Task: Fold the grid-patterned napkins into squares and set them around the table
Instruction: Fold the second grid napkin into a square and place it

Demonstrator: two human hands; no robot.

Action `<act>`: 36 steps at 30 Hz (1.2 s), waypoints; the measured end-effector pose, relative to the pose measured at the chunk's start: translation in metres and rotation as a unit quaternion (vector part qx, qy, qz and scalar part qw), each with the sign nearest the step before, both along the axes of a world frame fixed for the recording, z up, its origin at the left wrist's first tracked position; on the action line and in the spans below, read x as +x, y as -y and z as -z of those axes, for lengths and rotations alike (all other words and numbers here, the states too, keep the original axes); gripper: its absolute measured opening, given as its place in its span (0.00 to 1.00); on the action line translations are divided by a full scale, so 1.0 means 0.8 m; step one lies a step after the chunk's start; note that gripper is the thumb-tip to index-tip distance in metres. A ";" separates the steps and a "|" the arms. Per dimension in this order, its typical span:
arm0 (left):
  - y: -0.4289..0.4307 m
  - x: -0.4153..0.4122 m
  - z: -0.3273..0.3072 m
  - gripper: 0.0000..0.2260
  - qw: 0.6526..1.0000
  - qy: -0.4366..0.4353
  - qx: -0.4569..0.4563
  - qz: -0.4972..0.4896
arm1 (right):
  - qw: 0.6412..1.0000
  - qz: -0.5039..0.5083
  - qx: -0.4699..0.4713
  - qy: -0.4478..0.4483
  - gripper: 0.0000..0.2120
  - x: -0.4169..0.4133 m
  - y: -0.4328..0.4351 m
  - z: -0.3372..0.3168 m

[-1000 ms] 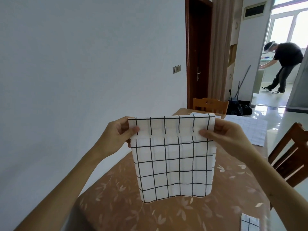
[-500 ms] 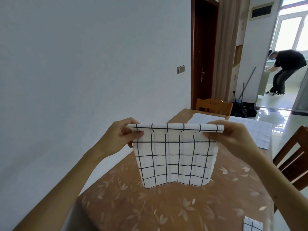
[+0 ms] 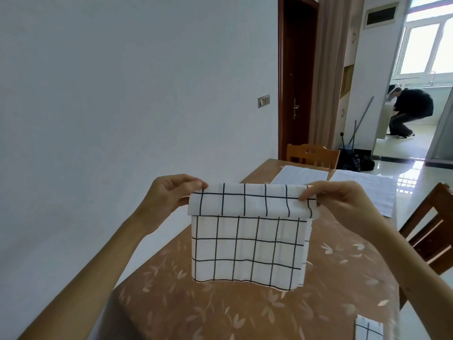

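I hold a white napkin with a black grid (image 3: 247, 244) up in the air above the brown leaf-patterned table (image 3: 220, 312). My left hand (image 3: 169, 195) pinches its top left corner and my right hand (image 3: 343, 204) pinches its top right corner. The top edge is folded over toward me as a band, and the rest hangs down with its lower hem clear of the table. A folded grid napkin (image 3: 367, 328) lies at the near right table edge, partly cut off. Two flat grid napkins (image 3: 367, 190) lie at the far end.
A white wall runs along the table's left side. Wooden chairs stand at the far end (image 3: 312, 155) and on the right (image 3: 431, 231). Beyond is a dark door (image 3: 294, 77), and a person in black (image 3: 409, 111) crouches in the bright room at the back right.
The folded-over band at the napkin's top has grown deeper toward me. Both hands kept their pinch on the top corners, and the view tilted slightly upward.
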State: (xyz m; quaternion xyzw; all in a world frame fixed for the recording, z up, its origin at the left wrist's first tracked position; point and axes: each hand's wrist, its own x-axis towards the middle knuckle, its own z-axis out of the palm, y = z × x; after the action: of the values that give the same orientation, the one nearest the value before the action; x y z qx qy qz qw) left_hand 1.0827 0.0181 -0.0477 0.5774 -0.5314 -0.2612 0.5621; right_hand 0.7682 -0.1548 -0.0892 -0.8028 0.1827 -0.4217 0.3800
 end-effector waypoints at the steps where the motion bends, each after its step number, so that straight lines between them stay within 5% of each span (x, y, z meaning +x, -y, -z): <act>1: 0.000 -0.001 0.001 0.06 1.000 0.018 -0.012 -0.016 | 1.000 0.002 0.027 0.013 0.28 0.000 -0.002 0.001; 5: 0.001 -0.007 0.002 0.11 0.998 0.023 -0.048 -0.022 | 0.990 -0.012 0.130 0.060 0.14 0.007 -0.006 0.003; 10: 0.002 -0.009 -0.001 0.19 0.997 -0.022 -0.068 0.001 | 0.990 -0.009 0.137 -0.032 0.20 0.019 -0.016 0.004; 16: 0.003 -0.009 -0.001 0.09 0.999 0.009 -0.043 -0.023 | 0.989 -0.011 0.144 0.030 0.06 0.029 -0.021 0.006; 23: 0.007 -0.016 0.013 0.09 0.994 0.100 0.000 -0.043 | 0.980 -0.011 0.178 0.093 0.09 0.035 -0.027 -0.003; 27: 0.009 -0.012 0.011 0.08 0.992 0.093 -0.041 -0.073 | 0.976 -0.042 0.210 0.032 0.18 0.031 -0.028 -0.003; 32: 0.006 -0.001 0.011 0.07 0.992 0.102 -0.041 -0.062 | 0.980 -0.023 0.198 0.025 0.13 0.025 -0.024 0.002; 36: 0.004 0.000 0.016 0.09 0.988 0.124 -0.052 -0.075 | 0.975 -0.080 0.207 -0.002 0.20 0.017 -0.023 -0.004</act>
State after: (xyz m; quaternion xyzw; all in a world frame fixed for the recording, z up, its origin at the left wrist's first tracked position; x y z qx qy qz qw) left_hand 1.0828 0.0149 -0.0605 0.6134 -0.5655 -0.1165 0.5389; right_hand 0.7819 -0.1364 -0.0859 -0.7197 0.2020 -0.3417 0.5697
